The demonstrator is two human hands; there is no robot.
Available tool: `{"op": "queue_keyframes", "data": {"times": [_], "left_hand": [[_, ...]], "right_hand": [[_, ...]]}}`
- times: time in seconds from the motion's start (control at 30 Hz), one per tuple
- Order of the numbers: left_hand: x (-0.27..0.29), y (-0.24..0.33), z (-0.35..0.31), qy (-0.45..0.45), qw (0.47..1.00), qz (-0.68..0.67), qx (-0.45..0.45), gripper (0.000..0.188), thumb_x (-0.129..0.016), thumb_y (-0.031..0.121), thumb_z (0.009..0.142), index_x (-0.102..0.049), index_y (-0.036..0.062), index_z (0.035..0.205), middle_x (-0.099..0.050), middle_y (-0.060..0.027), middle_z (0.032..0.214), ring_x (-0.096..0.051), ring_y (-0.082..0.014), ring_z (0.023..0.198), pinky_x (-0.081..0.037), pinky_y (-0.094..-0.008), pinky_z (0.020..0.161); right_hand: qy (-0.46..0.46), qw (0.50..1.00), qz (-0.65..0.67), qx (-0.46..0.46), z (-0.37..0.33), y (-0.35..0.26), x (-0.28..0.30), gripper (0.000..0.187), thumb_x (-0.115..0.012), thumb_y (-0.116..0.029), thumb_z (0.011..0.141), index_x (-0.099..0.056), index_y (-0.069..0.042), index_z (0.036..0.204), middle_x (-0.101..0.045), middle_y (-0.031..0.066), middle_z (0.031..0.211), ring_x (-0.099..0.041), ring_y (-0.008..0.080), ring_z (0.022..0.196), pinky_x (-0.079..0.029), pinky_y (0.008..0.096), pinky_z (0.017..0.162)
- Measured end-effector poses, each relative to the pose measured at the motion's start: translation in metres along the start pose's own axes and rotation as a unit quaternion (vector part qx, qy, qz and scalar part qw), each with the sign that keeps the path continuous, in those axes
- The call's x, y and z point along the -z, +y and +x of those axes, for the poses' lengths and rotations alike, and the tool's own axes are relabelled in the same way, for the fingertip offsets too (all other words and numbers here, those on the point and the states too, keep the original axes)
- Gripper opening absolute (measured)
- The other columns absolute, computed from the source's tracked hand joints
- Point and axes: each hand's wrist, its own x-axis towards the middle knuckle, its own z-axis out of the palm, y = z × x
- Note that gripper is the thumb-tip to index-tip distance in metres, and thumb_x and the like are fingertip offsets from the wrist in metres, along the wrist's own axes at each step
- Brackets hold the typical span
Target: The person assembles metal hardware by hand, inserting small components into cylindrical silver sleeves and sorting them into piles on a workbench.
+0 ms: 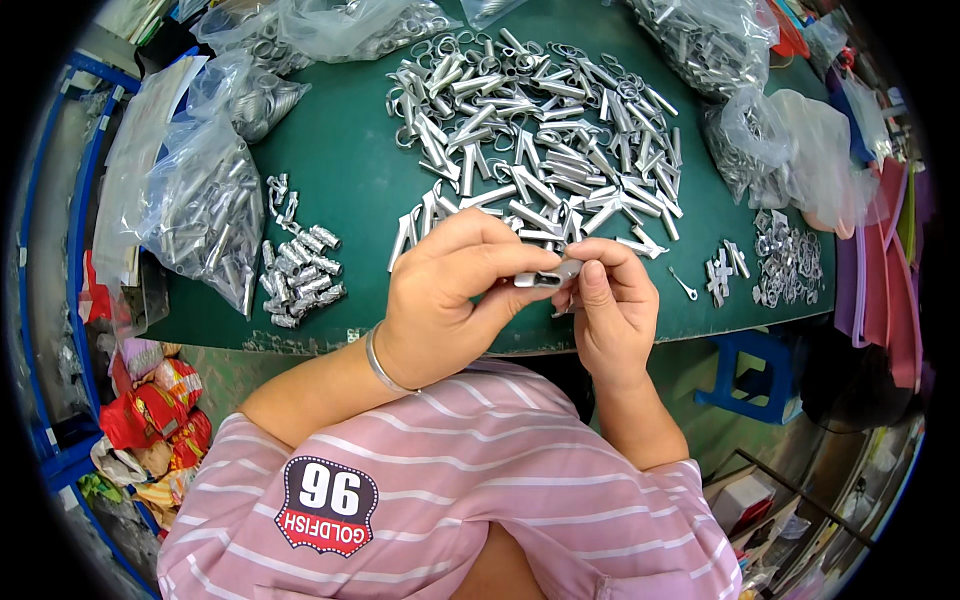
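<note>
My left hand (430, 275) is closed, its thumb and fingers pinching a short silver metal tube (538, 281) whose open end faces my body. At the tube's other end, my right hand (615, 305) has its thumb and fingers pressed together on the same piece. A smaller metal bit may sit between the right fingertips, but they mostly hide it. Just beyond both hands spreads a large loose pile of silver tubes and oval rings (545, 130). Both hands are raised over the near edge of the green table (330, 130).
To the left lie several ribbed metal pieces (300, 275) beside a plastic bag of tubes (205, 205). On the right are a small ring-ended part (683, 283), a few tubes (722, 275) and a heap of small clips (787, 258). A blue stool (750, 375) stands below.
</note>
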Motion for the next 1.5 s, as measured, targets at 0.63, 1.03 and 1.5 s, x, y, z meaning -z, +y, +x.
{"op": "queue_keyframes", "data": {"times": [0.63, 1.03, 1.5], "left_hand": [[0.140, -0.016, 0.042, 0.229, 0.952, 0.205, 0.009, 0.013, -0.068, 0.015, 0.083, -0.068, 0.0059, 0.093, -0.066, -0.0079, 0.086, -0.063, -0.0183, 0.076, -0.050, -0.0303, 0.071], [0.306, -0.026, 0.031, -0.188, 0.855, 0.402, 0.267, 0.051, -0.054, 0.046, 0.091, -0.064, -0.0034, 0.098, -0.060, -0.0112, 0.107, -0.055, -0.0211, 0.098, -0.041, -0.0315, 0.087], [0.221, 0.004, 0.019, 0.140, 0.863, 0.464, -0.139, 0.006, -0.071, 0.005, 0.079, -0.066, 0.0019, 0.082, -0.067, -0.0082, 0.106, -0.060, -0.0134, 0.082, -0.047, -0.0241, 0.072]], "right_hand": [[-0.013, 0.928, -0.290, 0.234, 0.005, -0.001, -0.012, 0.013, -0.056, 0.012, 0.083, -0.061, 0.003, 0.091, -0.057, 0.0202, 0.111, -0.060, 0.0226, 0.093, -0.050, 0.0295, 0.083], [0.030, 0.932, -0.292, 0.214, 0.016, -0.011, 0.007, 0.016, -0.058, 0.013, 0.079, -0.065, 0.001, 0.087, -0.063, 0.0122, 0.098, -0.058, 0.0152, 0.082, -0.044, 0.0231, 0.065], [-0.206, 0.751, -0.562, 0.279, 0.055, 0.012, -0.042, 0.023, -0.071, -0.006, 0.072, -0.062, -0.005, 0.093, -0.062, 0.0069, 0.097, -0.058, 0.0263, 0.090, -0.040, 0.0377, 0.081]]}}
